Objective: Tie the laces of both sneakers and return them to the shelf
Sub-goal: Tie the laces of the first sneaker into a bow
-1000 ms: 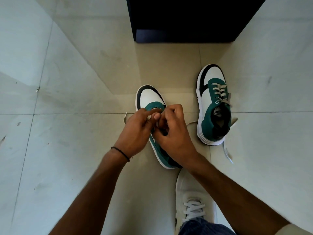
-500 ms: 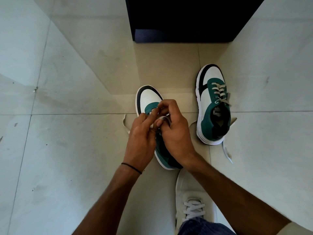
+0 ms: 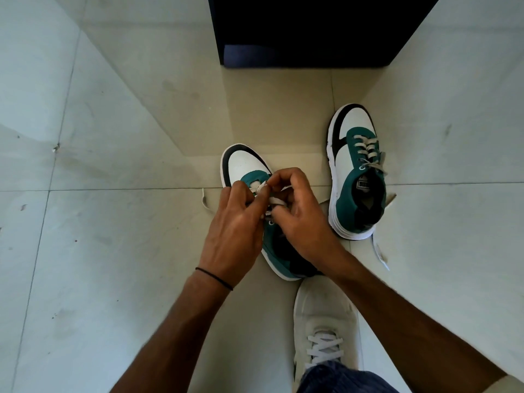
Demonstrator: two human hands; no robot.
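The tiled floor (image 3: 113,251) lies open to left and right, giving the elbows room. A dark cabinet (image 3: 312,29), probably the shelf, stands just ahead, its base edge near the toes. One sneaker (image 3: 243,165) sits toe-forward under the hands, placed for tying. The other sneaker (image 3: 354,177) waits just beside it, its lace ends (image 3: 378,252) trailing loose. The left hand (image 3: 235,231) and right hand (image 3: 303,219) both pinch the lace (image 3: 259,188), fingers (image 3: 286,177) curled, apparently forming the knot.
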